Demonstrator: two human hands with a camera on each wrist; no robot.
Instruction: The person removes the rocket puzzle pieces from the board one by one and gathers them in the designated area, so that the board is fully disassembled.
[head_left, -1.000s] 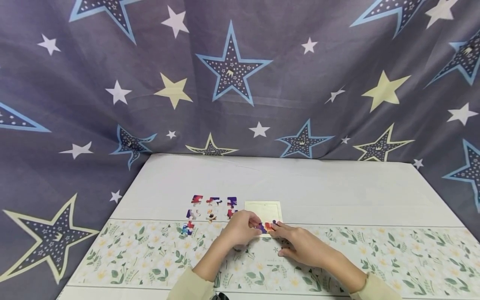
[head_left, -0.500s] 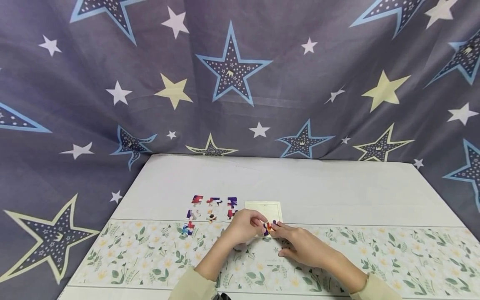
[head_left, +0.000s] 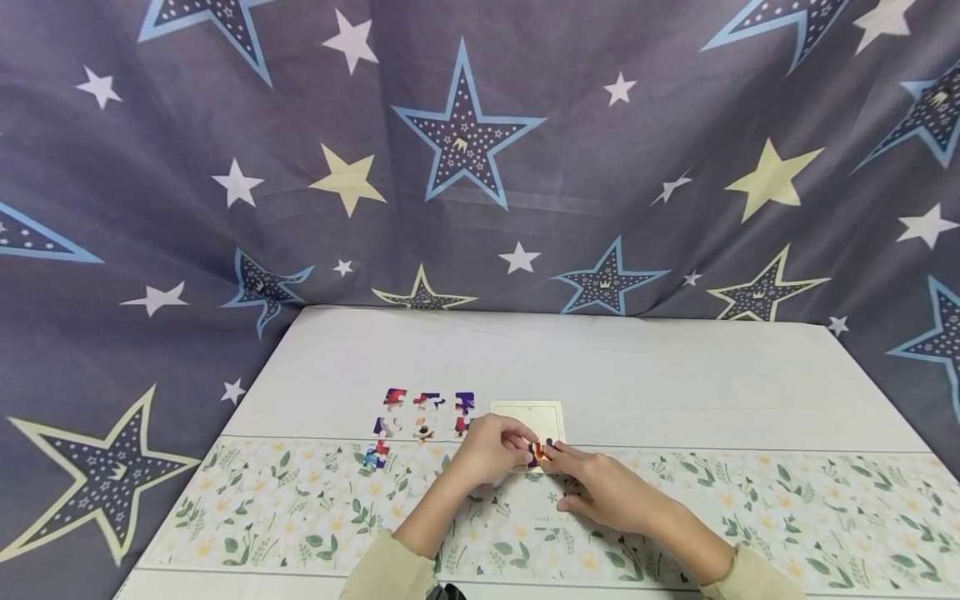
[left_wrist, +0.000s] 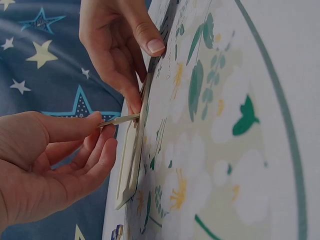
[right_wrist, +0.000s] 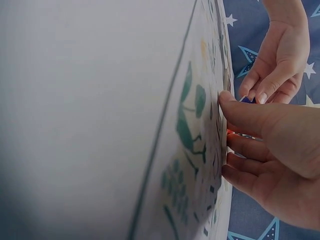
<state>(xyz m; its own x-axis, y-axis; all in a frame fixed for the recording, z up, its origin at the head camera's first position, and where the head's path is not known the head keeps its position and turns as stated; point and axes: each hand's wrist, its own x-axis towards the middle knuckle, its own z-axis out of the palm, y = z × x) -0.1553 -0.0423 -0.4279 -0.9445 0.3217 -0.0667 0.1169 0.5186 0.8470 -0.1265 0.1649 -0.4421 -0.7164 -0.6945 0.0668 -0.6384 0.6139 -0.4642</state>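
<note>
My left hand (head_left: 491, 448) pinches a thin jigsaw puzzle piece (left_wrist: 119, 120) between thumb and fingers. In the left wrist view the piece is tilted, its far edge at the pale puzzle tray (left_wrist: 125, 180). My right hand (head_left: 603, 493) rests with extended fingers at the tray's lower right, over colourful puzzle pieces there. Its fingers partly cover an orange piece, and a purple bit (head_left: 550, 442) shows above them. In the right wrist view the left fingers hold something dark blue (right_wrist: 248, 100) beyond my right hand (right_wrist: 275, 155).
Several loose puzzle pieces lie in rough columns left of the tray, among them a red-and-white one (head_left: 394, 397), a purple one (head_left: 465, 402) and a blue-and-red one (head_left: 377, 455). A floral strip (head_left: 300, 508) crosses the white table (head_left: 637, 375); a star-patterned curtain (head_left: 570, 208) stands behind.
My left hand has shifted slightly right, bringing its piece closer to the right fingertips. The piece showed more of its purple face earlier. My right hand has stayed put.
</note>
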